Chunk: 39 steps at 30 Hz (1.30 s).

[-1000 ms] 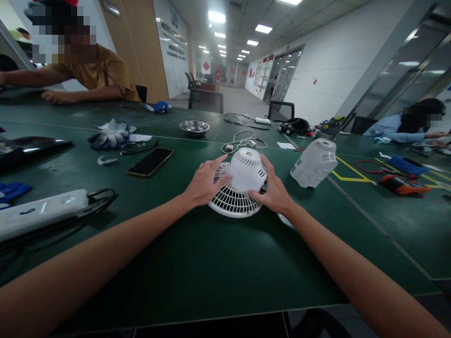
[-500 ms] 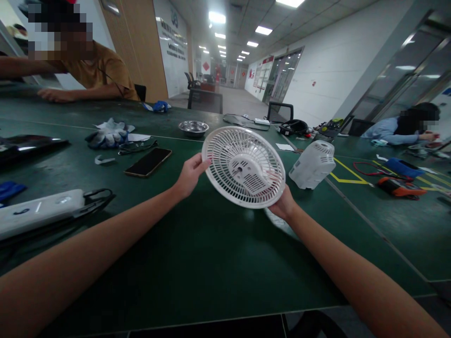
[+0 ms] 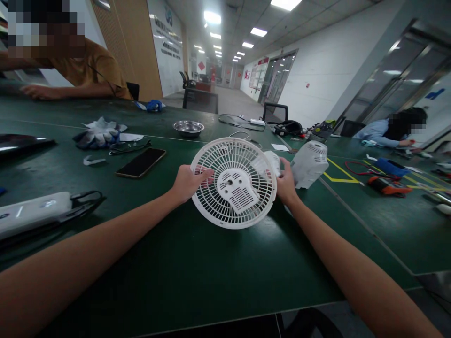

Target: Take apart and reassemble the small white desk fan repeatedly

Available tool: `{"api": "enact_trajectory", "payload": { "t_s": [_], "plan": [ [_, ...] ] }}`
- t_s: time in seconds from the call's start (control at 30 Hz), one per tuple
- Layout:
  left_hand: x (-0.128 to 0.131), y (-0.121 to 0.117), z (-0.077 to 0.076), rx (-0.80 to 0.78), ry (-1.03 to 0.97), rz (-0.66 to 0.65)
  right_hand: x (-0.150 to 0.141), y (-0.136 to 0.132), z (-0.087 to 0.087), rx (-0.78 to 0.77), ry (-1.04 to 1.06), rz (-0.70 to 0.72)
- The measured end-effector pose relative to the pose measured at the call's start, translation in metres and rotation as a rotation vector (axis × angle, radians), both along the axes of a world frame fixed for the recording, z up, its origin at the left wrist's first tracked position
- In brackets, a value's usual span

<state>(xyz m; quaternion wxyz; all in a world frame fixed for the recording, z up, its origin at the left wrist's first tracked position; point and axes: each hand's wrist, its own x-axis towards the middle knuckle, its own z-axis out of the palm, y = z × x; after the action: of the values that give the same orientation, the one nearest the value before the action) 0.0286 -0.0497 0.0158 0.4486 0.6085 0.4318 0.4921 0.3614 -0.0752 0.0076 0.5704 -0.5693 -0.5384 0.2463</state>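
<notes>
A black phone (image 3: 141, 163) and a round shiny metal bowl (image 3: 188, 129) sit on our dark green table (image 3: 211, 277); a white vented plastic casing (image 3: 310, 163) stands just beside our right hand (image 3: 286, 186). Outstretched, it and our left hand (image 3: 186, 183) grip a tilted, round white plastic fan grille (image 3: 237, 188) between them.

You were in an office that was used like a workshop too. It had rows of bright ceiling lights (image 3: 212, 17), a wall sign (image 3: 171, 47) with letters, black chairs (image 3: 275, 112) and a glass door (image 3: 280, 75). Your big green worktop (image 3: 225, 272) had yellow lines (image 3: 343, 181) and work gloves (image 3: 97, 133) on it, and a person in a brown shirt (image 3: 104, 70) sat across from you.
</notes>
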Motion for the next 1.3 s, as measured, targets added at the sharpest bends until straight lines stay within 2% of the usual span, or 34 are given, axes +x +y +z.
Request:
{"api": "enact_trajectory", "payload": {
  "t_s": [0.03,0.1,0.17,0.27,0.4,0.43,0.5,0.6,0.67,0.73,0.8,0.93,1.0,1.07,1.17,1.3],
  "plan": [
    [-0.001,0.002,-0.002,-0.022,-0.001,0.012,0.012,0.002,0.000,0.034,-0.228,-0.133],
    [-0.003,0.006,-0.007,-0.060,-0.018,0.037,0.028,0.005,0.000,0.031,-0.543,-0.295],
    [-0.006,0.011,-0.012,-0.068,-0.037,0.051,0.035,0.006,0.000,0.001,-0.683,-0.329],
    [-0.011,0.018,-0.018,-0.086,-0.058,0.041,0.037,0.002,0.009,0.118,-0.776,-0.379],
    [-0.013,0.022,-0.022,-0.109,-0.068,0.036,0.057,-0.006,0.030,0.408,-0.815,-0.719],
    [-0.012,0.023,-0.022,-0.111,-0.064,0.041,0.066,-0.007,0.032,0.413,-0.771,-0.804],
    [-0.011,0.023,-0.022,-0.114,-0.063,0.054,0.084,-0.006,0.029,0.303,-0.585,-0.891],
    [-0.011,0.021,-0.020,-0.128,-0.077,0.047,0.105,0.002,0.011,0.002,-0.245,-0.806],
    [-0.012,0.020,-0.019,-0.130,-0.080,0.031,0.110,0.008,-0.003,-0.092,-0.170,-0.760],
    [-0.012,0.019,-0.019,-0.123,-0.083,0.025,0.110,0.013,-0.009,-0.096,-0.180,-0.766],
    [-0.013,0.019,-0.019,-0.118,-0.092,0.022,0.108,0.015,-0.007,-0.067,-0.193,-0.805],
    [-0.013,0.020,-0.020,-0.120,-0.101,0.001,0.097,0.012,0.019,0.130,-0.234,-0.888],
    [-0.013,0.019,-0.019,-0.117,-0.097,-0.006,0.087,0.010,0.034,0.259,-0.247,-0.880],
    [-0.012,0.018,-0.017,-0.117,-0.092,-0.002,0.074,0.008,0.043,0.319,-0.253,-0.845],
    [-0.012,0.016,-0.015,-0.111,-0.084,0.012,0.052,0.008,0.039,0.208,-0.279,-0.731],
    [-0.012,0.017,-0.014,-0.127,-0.076,0.021,0.035,0.012,0.019,-0.019,-0.297,-0.602]
  ]
}}
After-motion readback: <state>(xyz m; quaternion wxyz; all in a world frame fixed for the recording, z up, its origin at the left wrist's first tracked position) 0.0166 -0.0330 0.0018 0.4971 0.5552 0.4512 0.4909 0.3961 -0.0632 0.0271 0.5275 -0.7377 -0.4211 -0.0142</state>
